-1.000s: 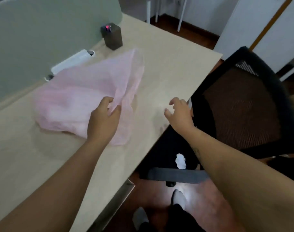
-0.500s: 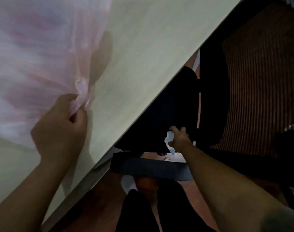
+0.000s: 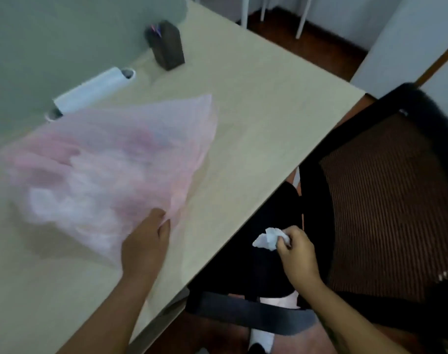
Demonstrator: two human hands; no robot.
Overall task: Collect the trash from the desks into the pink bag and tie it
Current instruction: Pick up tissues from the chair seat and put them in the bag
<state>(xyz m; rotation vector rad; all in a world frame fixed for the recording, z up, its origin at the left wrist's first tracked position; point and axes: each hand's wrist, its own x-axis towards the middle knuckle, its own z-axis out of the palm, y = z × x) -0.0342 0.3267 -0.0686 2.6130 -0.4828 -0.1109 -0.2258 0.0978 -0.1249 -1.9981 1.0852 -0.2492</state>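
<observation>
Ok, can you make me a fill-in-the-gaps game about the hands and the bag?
1. The left hand holds the edge of a ____ bag.
2. The right hand pinches crumpled paper coloured ____.
3. Of the two hands, only the ____ one is over the desk.

Missing words: pink; white; left.

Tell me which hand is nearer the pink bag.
Left. The left hand grips the edge of the pink bag; the right hand holds crumpled paper off the desk, apart from the bag.
</observation>
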